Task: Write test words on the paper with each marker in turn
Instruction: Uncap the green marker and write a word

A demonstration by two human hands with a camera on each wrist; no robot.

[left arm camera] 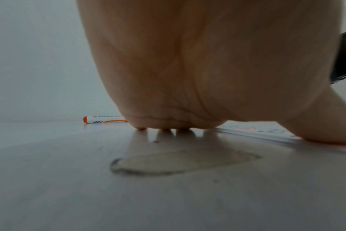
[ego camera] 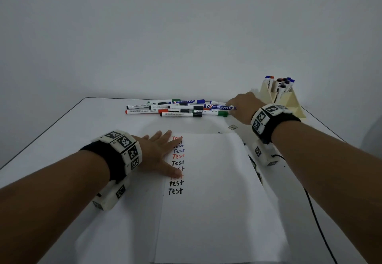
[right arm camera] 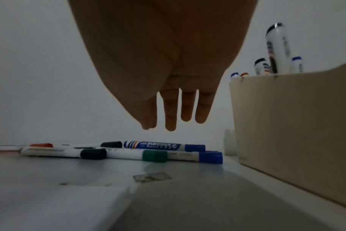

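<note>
- The paper (ego camera: pixel 217 191) is lying nearest on the white bench (ego camera: pixel 62 131), showing a column of "Test" words in red, blue and black.
- The left hand (ego camera: pixel 157 152) is pressing flat on its left edge, fingers (ego camera: pixel 165 137) spread.
- Farther off, the right hand (right arm camera: pixel 168 62) is hovering with straight fingers (right arm camera: pixel 171 115) slightly apart, holding nothing, above loose markers (ego camera: pixel 177 108); labels are reading "Whiteboard" and "WHITEBOARD PEN".
- A beige holder (ego camera: pixel 289 102) is standing farthest right.

Straight fingers (right arm camera: pixel 170 112) above markers (right arm camera: pixel 148 150), holder (right arm camera: pixel 294 118) right

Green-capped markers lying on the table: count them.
2: a green-capped marker at the pile's far edge; another at its near right. Others may lie hidden.
</note>
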